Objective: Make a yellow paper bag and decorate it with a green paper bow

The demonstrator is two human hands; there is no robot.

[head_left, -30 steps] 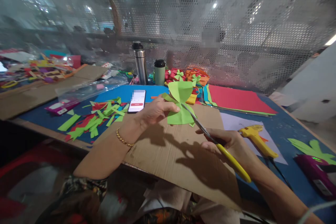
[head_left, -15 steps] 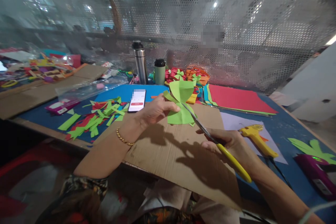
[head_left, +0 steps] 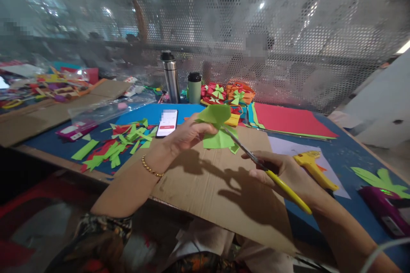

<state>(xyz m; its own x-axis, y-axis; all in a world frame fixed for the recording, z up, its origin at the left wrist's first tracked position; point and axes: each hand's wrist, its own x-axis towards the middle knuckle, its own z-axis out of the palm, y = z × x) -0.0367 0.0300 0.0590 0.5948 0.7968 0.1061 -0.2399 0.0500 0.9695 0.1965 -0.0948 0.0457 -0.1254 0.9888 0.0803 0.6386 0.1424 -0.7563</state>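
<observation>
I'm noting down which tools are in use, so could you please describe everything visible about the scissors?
The scissors have slim, grey, metal-looking blades, apparently together, and a yellow, plastic-looking handle. The right hand grips them above the cardboard, slanting forward and leftward, with the tips at the green paper; whether they touch is unclear.

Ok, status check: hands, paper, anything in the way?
Left hand pinching green paper. Right hand on yellow-handled scissors, tips at paper's middle. Left thumb close to tips; glue gun beside right hand.
</observation>
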